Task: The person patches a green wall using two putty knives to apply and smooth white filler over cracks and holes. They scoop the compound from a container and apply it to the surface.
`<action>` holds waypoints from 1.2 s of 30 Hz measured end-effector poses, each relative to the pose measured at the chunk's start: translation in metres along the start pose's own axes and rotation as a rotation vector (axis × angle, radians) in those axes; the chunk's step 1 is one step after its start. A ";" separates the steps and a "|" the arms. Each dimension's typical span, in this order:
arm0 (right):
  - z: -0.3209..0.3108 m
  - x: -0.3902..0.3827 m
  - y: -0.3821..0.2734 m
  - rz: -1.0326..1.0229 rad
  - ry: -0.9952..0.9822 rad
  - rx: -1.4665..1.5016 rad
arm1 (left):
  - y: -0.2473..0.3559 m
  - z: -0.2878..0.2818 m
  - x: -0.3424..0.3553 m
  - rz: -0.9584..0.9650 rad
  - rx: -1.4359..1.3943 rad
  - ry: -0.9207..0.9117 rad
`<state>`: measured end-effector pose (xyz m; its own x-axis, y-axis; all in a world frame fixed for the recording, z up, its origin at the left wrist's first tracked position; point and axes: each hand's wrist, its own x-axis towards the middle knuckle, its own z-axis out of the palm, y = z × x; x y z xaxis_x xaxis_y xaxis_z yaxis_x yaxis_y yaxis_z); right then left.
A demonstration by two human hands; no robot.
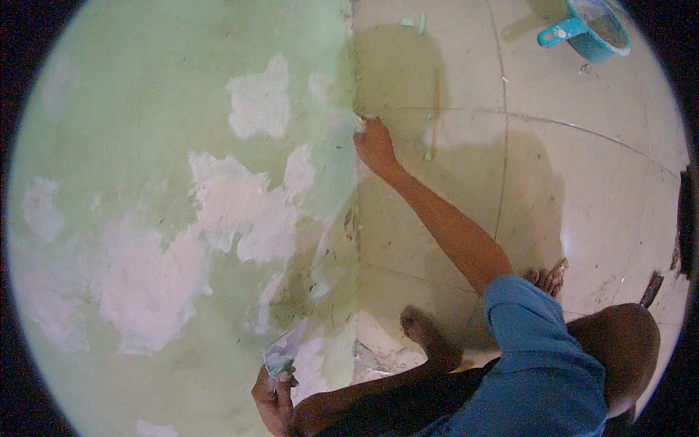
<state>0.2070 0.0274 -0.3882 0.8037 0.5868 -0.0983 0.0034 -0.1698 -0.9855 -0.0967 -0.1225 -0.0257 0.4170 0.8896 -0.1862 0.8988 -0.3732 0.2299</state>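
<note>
A flat putty scraper [285,347] with white putty on its blade is gripped in my left hand [273,400], close to the wall at the lower left. My right arm stretches forward, and my right hand [375,146] is at the line where the green wall [167,95] meets the floor. Its fingers are closed at the wall's foot around something small and whitish that I cannot make out. Pale patches of putty [149,280] cover much of the wall beside both hands.
A turquoise pot with a handle [598,33], with grey residue inside, stands on the tiled floor [604,182] at the far right. A thin stick [436,113] and small green scraps [408,22] lie on the tiles. My bare feet [416,324] and knees are close by.
</note>
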 end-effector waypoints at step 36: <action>-0.107 -0.166 -0.102 -0.225 -0.508 0.094 | 0.001 -0.006 0.014 0.066 -0.681 -0.219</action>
<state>0.1364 -0.1372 -0.2561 0.4014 0.9120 0.0839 0.0697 0.0609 -0.9957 -0.0905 -0.1088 -0.0222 0.5489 0.7711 -0.3227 0.6171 -0.1134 0.7787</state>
